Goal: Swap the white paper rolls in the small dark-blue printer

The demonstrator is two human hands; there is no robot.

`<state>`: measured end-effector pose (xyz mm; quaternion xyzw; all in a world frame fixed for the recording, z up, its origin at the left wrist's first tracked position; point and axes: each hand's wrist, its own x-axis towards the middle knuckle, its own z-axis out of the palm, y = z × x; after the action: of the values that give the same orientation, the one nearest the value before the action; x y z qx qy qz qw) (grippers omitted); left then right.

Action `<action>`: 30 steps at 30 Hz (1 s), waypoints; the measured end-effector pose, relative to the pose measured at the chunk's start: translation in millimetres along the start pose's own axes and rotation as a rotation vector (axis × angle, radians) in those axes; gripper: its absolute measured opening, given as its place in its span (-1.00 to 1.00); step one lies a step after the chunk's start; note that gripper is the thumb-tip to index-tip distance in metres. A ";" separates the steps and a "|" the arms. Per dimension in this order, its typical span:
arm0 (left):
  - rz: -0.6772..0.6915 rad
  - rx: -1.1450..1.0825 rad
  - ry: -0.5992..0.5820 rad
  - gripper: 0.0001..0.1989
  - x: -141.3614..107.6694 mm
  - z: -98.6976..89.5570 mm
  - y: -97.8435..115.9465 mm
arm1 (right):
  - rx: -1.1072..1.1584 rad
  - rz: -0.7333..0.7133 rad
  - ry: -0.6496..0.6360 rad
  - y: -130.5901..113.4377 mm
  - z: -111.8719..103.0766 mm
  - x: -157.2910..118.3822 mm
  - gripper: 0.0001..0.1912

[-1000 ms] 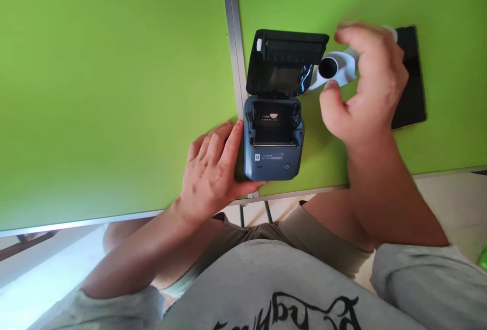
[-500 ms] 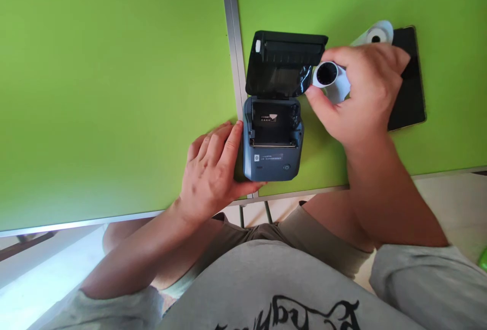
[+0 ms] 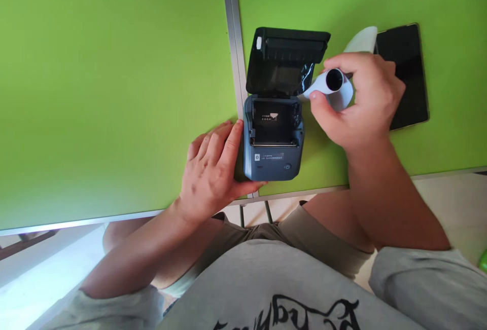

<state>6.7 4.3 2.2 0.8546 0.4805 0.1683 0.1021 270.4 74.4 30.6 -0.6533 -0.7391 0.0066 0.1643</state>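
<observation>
A dark grey-blue label printer (image 3: 273,163) lies on the green table with its black lid (image 3: 285,61) raised and its paper bay (image 3: 272,124) bare inside. My left hand (image 3: 213,168) holds the printer at its near left corner, fingers along the side and thumb at the front edge. Beside the lid, my right hand (image 3: 367,97) grips a white label roll (image 3: 323,82) between thumb and fingers. The dark hollow core faces up, and a loose tail of paper curls out below it.
Another piece of white paper (image 3: 363,40) shows behind my right hand, partly hidden. A dark tablet (image 3: 405,76) lies to the right. A metal seam (image 3: 233,26) runs across the green table (image 3: 114,92), whose near edge is close to my lap.
My right hand has shifted slightly right and towards me, turning the label roll. The white paper behind it is now more covered. My left hand and the printer stay put.
</observation>
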 end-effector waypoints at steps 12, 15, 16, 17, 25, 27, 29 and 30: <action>0.020 0.027 0.021 -0.04 0.1 1.8 -0.9 | 0.201 -0.333 0.365 20.6 12.4 0.8 -0.75; 0.018 0.021 0.026 -0.03 -0.1 2.2 -0.6 | 0.271 -0.383 0.348 20.5 10.5 -4.7 -0.68; 0.018 0.017 0.025 -0.03 -0.3 2.3 -0.6 | 0.292 -0.379 0.333 21.0 10.8 -7.1 -0.63; 0.018 0.012 0.023 -0.03 -0.4 2.5 -0.5 | 0.319 -0.373 0.318 21.6 11.4 -9.6 -0.57; 0.024 0.018 0.024 -0.03 -0.1 2.2 -0.7 | 0.356 -0.374 0.129 24.6 9.6 -15.3 -0.67; 0.028 0.023 0.024 -0.04 0.5 1.8 -0.7 | 0.371 -0.380 0.108 26.2 9.3 -15.2 -0.66; 0.031 0.026 0.024 -0.04 1.0 1.5 -0.7 | 0.369 -0.376 0.087 28.0 10.0 -15.5 -0.67; 0.030 0.028 0.024 -0.03 1.3 1.5 -0.7 | 0.370 -0.379 0.077 28.7 10.5 -15.7 -0.67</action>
<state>7.4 5.7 0.9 0.8611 0.4710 0.1735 0.0816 296.9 65.6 10.5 -0.4620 -0.8276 0.0859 0.3071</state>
